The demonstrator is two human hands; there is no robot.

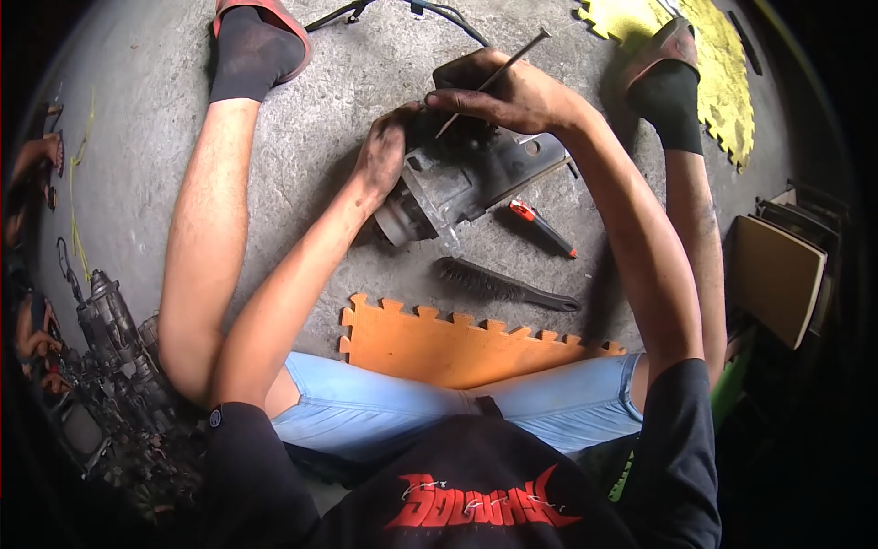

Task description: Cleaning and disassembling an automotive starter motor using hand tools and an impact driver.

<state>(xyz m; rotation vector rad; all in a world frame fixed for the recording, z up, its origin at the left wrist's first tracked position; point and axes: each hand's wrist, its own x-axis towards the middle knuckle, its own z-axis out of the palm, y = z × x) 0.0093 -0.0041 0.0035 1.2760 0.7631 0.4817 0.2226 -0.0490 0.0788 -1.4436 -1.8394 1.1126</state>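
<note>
A dark, greasy metal housing (466, 188), motor-like with a cylindrical end, lies on the concrete floor between my legs. My left hand (384, 151) is closed on its upper left side, fingertips partly hidden. Over the top of the housing, my right hand (498, 96) grips a long thin metal rod (529, 48) with a small flat head, slanting down into the dark upper part; its contact there is unclear. Below the housing lie an orange-and-black utility knife (544, 229) and a black-handled wire brush (508, 285).
An orange foam mat (430, 339) lies near my thighs, a yellow one (727, 119) beyond my right foot. Greasy machine parts (119, 348) are piled at left, with a yellow cord. A black cable (439, 11) runs behind the housing. Boards (773, 274) stand at right.
</note>
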